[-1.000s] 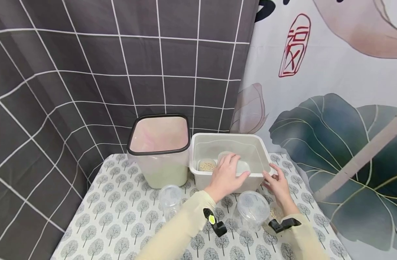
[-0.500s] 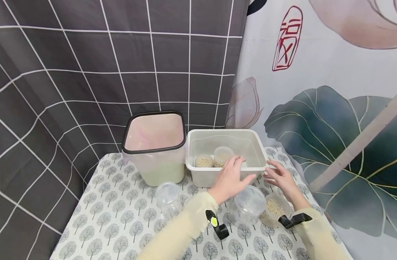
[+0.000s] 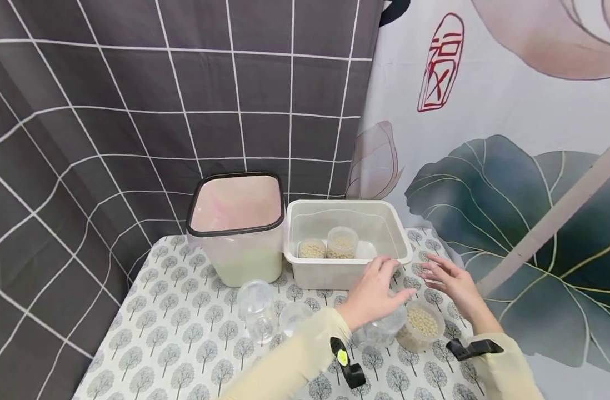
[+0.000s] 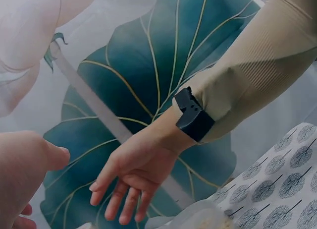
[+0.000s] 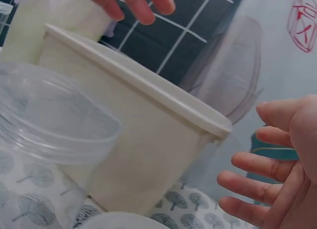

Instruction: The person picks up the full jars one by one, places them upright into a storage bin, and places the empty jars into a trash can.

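My left hand (image 3: pixel 374 293) hovers in front of the white tub (image 3: pixel 405 259), fingers spread, holding nothing. To its right my right hand (image 3: pixel 455 288) is raised above the table, fingers loosely extended and nothing in them. Inside the tub, at its left, stand two round clear containers: a smaller one of pale beans (image 3: pixel 312 249) and a larger one of pale beans (image 3: pixel 342 243). Below my right hand an open container of pale beans (image 3: pixel 421 324) stands on the table. A clear empty jar (image 3: pixel 380 331) sits beside it, partly hidden by my left hand.
Left of the tub stands a tall bin (image 3: pixel 242 258) with a black rim. Two more clear vessels, a jar (image 3: pixel 259 316) and a lower one (image 3: pixel 294 315), stand in front of it on the tree-print tablecloth (image 3: pixel 185 333). Fabric hangs behind the table.
My left hand has come out of the tub and moved right toward the front. My right hand has left the tub's right rim and moved right. The containers in the tub now show more fully.
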Demonstrator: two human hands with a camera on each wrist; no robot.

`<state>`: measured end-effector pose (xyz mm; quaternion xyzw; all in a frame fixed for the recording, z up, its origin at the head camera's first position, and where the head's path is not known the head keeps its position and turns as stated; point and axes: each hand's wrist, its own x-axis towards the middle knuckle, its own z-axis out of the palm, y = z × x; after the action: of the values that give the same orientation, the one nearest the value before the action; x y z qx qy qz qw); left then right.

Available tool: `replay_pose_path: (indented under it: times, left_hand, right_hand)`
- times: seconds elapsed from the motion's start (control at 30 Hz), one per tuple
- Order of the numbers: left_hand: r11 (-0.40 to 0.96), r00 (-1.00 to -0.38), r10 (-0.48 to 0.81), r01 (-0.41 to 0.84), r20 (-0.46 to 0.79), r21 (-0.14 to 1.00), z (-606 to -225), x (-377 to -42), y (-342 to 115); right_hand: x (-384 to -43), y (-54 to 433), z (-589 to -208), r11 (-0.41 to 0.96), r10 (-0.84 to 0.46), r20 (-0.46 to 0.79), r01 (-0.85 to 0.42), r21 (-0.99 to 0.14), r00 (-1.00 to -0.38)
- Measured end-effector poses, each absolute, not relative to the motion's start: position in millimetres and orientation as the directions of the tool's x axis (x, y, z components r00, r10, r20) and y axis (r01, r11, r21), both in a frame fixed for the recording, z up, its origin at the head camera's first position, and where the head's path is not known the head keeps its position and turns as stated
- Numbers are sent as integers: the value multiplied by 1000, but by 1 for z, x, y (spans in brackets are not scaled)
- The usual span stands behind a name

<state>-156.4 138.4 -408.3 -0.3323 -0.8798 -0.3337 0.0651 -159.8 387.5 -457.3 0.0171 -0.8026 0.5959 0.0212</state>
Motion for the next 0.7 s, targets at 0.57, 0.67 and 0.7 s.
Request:
replay_pose_path:
  times: [0.57, 0.67, 0.7]
  left_hand:
    - [565, -779, 576, 599, 248, 568, -424, -124, 176]
    - [571, -782, 582, 590, 226, 571, -429, -119, 186]
    - [570, -781, 584, 588, 221, 573, -431, -117, 189]
  right_hand:
    - [-138, 413, -452, 264, 44, 87, -72, -962, -995]
    - [-130, 421, -452, 232, 67, 94, -76, -970, -993]
    - [-126, 423, -452, 224, 75, 96, -78, -972, -993]
